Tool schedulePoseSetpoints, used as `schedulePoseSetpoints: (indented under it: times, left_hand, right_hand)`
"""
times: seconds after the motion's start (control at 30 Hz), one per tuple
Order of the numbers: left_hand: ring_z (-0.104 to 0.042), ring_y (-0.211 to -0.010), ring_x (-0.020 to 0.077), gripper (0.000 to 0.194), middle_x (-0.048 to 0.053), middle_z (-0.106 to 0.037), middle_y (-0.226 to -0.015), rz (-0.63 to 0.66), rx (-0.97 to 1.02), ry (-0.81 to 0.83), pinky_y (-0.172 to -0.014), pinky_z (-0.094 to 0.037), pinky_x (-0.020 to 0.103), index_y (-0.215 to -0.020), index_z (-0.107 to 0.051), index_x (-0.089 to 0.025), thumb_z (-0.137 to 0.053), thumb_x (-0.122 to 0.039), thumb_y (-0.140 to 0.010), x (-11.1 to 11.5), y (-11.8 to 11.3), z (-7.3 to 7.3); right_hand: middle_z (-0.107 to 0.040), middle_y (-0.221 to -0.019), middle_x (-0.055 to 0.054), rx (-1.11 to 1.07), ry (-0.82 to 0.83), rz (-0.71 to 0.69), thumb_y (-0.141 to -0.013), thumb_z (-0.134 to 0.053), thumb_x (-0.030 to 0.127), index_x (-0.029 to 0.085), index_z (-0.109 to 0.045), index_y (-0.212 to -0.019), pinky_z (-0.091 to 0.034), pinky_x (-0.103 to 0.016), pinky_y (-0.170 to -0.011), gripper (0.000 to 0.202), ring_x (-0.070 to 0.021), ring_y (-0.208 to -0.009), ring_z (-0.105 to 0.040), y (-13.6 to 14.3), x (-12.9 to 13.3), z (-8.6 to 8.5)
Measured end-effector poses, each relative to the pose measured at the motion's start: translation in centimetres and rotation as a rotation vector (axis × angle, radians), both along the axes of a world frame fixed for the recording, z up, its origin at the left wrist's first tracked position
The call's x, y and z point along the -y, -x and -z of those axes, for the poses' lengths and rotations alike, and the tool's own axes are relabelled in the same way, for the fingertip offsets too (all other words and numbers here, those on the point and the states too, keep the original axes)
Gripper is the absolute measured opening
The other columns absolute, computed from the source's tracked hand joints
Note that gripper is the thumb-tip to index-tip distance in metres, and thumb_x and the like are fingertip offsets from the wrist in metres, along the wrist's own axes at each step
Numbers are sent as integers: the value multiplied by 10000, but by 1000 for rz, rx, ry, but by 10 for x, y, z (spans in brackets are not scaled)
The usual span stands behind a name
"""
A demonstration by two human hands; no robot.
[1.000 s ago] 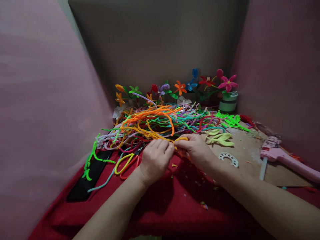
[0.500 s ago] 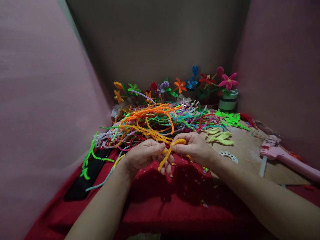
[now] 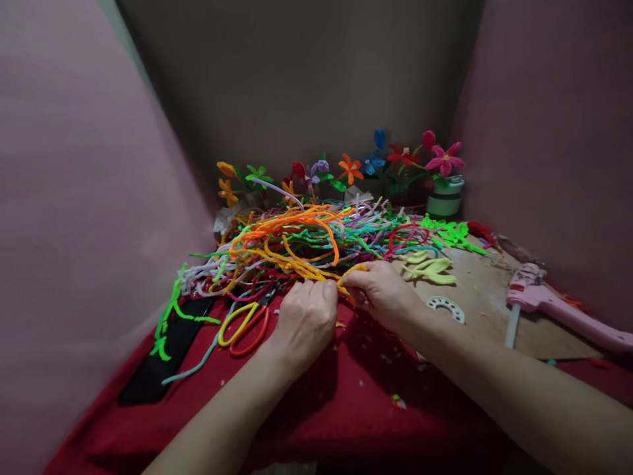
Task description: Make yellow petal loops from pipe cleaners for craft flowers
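Observation:
A yellow-orange pipe cleaner [image 3: 357,268] runs between my two hands over the red cloth. My left hand [image 3: 310,310] is closed in a fist, its back toward me, with the end of the pipe cleaner hidden inside the fingers. Close beside it, my right hand [image 3: 380,288] pinches the pipe cleaner between thumb and fingers, a short tip sticking out above. Just behind both hands lies a large tangled heap of pipe cleaners [image 3: 281,231] in many colours. Scissors [image 3: 250,328] with yellow and red handles rest left of my left hand.
A pink glue gun [image 3: 548,300] lies on a brown board [image 3: 475,297] at the right, near a white arc-shaped piece [image 3: 446,309] and pale yellow petal shapes [image 3: 430,269]. A black phone-like slab [image 3: 148,376] is at the left. Pipe-cleaner flowers [image 3: 350,169] and a green jar [image 3: 444,198] stand behind.
My left hand has turned over and closed into a fist around the pipe cleaner. The scissors' handles have come into sight beside it. The view has shifted slightly.

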State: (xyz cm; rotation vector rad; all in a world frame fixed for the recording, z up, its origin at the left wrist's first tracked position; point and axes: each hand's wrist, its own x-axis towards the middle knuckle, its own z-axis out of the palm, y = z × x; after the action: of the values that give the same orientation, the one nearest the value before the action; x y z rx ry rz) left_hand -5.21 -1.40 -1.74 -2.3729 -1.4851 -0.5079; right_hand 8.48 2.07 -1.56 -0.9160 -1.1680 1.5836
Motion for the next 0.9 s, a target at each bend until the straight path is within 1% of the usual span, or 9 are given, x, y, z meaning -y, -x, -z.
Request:
schedulePoseSetpoints:
  times: [0.1,0.17,0.23,0.4,0.5,0.6,0.67,0.83,0.9]
  left_hand:
    - [-519,-607,196,227,82,-589,-678,-13,110,86,-585,-356,294,-782,-565,-152,-348,-148,-848,-2,2,0]
    - [-493,-578,153,224,38,-573,-669,55,391,269,-565,-346,255,-778,-558,-172,-360,-219,-871,-4,3,-3]
    - [-440,-541,116,247,-4,-521,-624,145,696,468,-537,-330,225,-733,-547,-182,-373,-281,-877,-4,2,-8]
    - [-248,-440,59,330,-63,-312,-495,171,1116,837,-431,-205,194,-618,-490,-158,-481,-412,-828,-3,3,-16]
    - [-295,-410,48,348,-52,-388,-478,197,1312,1106,-424,-246,183,-696,-546,-137,-490,-459,-816,-4,13,-16]
    - [-375,-383,52,303,-27,-479,-472,264,1363,1328,-436,-331,193,-831,-606,-106,-541,-400,-794,-5,22,-16]
    - [-400,-351,49,260,-21,-509,-459,251,1333,1325,-414,-329,184,-820,-612,-99,-577,-352,-772,-4,20,-15]
    - [-456,-328,55,232,-10,-565,-479,55,1252,918,-369,-302,160,-681,-533,-121,-539,-323,-797,7,-4,-7]
    - [-436,-307,54,241,-25,-554,-477,59,1288,876,-357,-304,165,-688,-507,-136,-505,-341,-815,11,-12,-4]
  right_hand:
    - [-351,-411,70,-69,26,-12,-596,-582,162,166,-422,-457,-165,-223,-387,212,-49,-383,-279,0,1,-1]
    - [-433,-477,60,-114,12,-38,-609,-632,209,151,-525,-570,-215,-212,-406,128,-56,-420,-341,0,2,-2]
    - [-498,-546,45,-144,-26,-54,-604,-680,258,135,-589,-683,-274,-213,-447,172,-62,-467,-397,1,3,-2]
    - [-525,-539,33,-153,-35,-57,-588,-710,274,108,-595,-624,-311,-212,-489,205,-54,-479,-416,1,4,-3]
    - [-546,-543,31,-171,-28,-101,-598,-701,266,116,-594,-620,-343,-210,-504,185,-58,-479,-451,-1,3,-6]
    - [-558,-545,25,-115,-47,-168,-627,-680,282,127,-602,-642,-365,-220,-512,174,-74,-480,-478,-4,3,-9]
    - [-557,-551,20,-12,-117,-136,-656,-652,283,132,-606,-643,-362,-224,-508,159,-80,-487,-472,-5,3,-8]
    - [-559,-614,-5,344,-532,178,-707,-578,203,146,-609,-591,-361,-243,-580,134,-106,-596,-473,-5,2,-2]
    - [-576,-659,-12,261,-483,130,-701,-596,226,145,-627,-641,-373,-245,-598,106,-114,-628,-494,-4,2,0]
